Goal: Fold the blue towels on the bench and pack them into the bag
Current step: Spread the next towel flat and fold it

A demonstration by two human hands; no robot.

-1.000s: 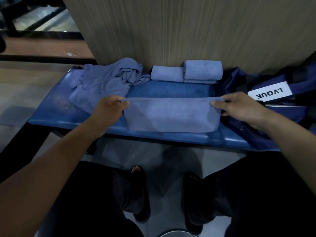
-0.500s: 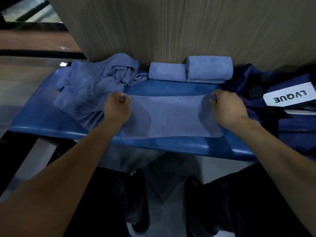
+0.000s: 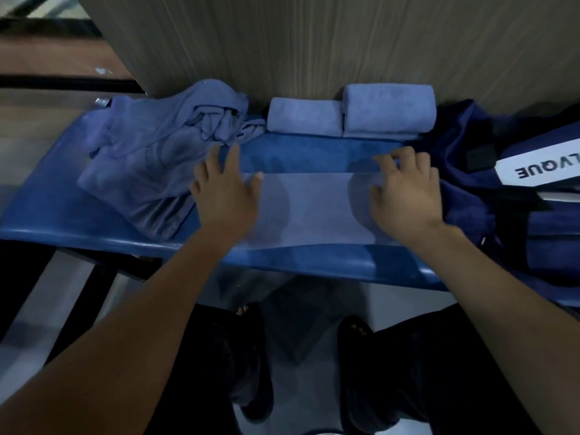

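From the head camera, one half-folded blue towel [image 3: 309, 208] flat on the bench [image 3: 56, 221], left hand [image 3: 224, 196] and right hand [image 3: 406, 193] pressing it with spread fingers, two folded towels [image 3: 304, 119] behind, one crumpled heap [image 3: 150, 152] left, one navy bag [image 3: 489, 189] right.

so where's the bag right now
In the head view the dark blue bag sits at the right end of the bench, just right of the right hand and the two folded towels.
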